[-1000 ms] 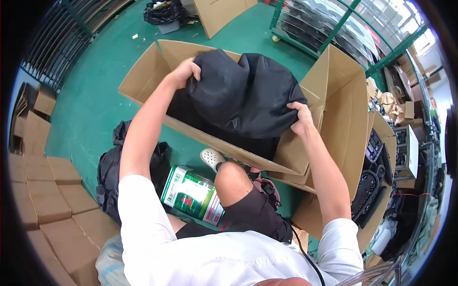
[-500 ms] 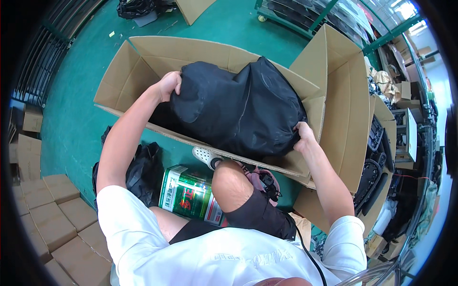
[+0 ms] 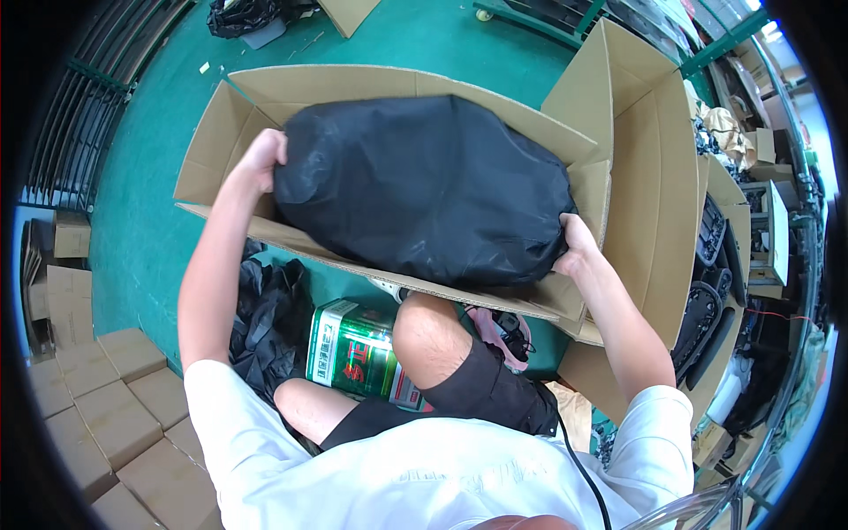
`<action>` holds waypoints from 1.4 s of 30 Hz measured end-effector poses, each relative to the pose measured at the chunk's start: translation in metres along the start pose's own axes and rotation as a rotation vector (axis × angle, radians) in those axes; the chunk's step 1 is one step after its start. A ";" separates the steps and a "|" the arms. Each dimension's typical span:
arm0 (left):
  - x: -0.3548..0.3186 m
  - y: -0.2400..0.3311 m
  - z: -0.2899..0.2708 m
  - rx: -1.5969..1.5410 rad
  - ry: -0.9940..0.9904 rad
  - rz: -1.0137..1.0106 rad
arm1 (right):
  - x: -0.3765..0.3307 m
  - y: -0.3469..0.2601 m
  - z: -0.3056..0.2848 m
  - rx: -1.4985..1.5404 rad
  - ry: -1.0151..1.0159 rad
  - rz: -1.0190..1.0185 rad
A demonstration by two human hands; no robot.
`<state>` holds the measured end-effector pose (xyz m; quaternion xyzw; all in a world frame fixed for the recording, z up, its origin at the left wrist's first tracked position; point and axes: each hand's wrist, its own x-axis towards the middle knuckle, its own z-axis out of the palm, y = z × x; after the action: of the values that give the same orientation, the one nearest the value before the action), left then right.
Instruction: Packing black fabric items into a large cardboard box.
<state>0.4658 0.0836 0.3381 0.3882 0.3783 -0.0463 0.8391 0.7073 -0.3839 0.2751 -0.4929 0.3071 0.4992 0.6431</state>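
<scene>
A large black bag-wrapped bundle (image 3: pixel 424 190) lies across the mouth of a big open cardboard box (image 3: pixel 353 84) on the green floor. My left hand (image 3: pixel 263 157) grips the bundle's left end. My right hand (image 3: pixel 572 247) grips its lower right corner, by the box's right wall. The bundle fills most of the box opening and hides the inside. My knee (image 3: pixel 433 331) is bent up against the box's near wall.
A green and red tin can (image 3: pixel 353 349) stands by my leg, with crumpled black bags (image 3: pixel 269 314) to its left. Small cardboard cartons (image 3: pixel 115 415) are stacked at lower left. Another open box (image 3: pixel 654 177) and dark parts (image 3: pixel 707 309) stand on the right.
The bundle has turned from bunched and upright to lying flat and lengthwise across the box. My hands have spread apart to its two ends.
</scene>
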 end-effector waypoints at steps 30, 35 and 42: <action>-0.266 -0.304 -0.058 0.638 1.030 0.416 | 0.221 0.090 0.072 -3.370 0.208 0.386; -0.301 -0.378 -0.069 0.779 1.022 0.108 | 0.177 0.142 0.228 -2.219 -0.456 -1.344; -0.281 -0.366 -0.068 0.785 0.983 0.137 | 0.256 0.161 0.311 -2.800 -0.833 -0.888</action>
<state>0.0900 -0.1846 0.2724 0.6661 0.6488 0.0559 0.3636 0.6049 -0.0021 0.0964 -0.5641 -0.7623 0.2509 -0.1943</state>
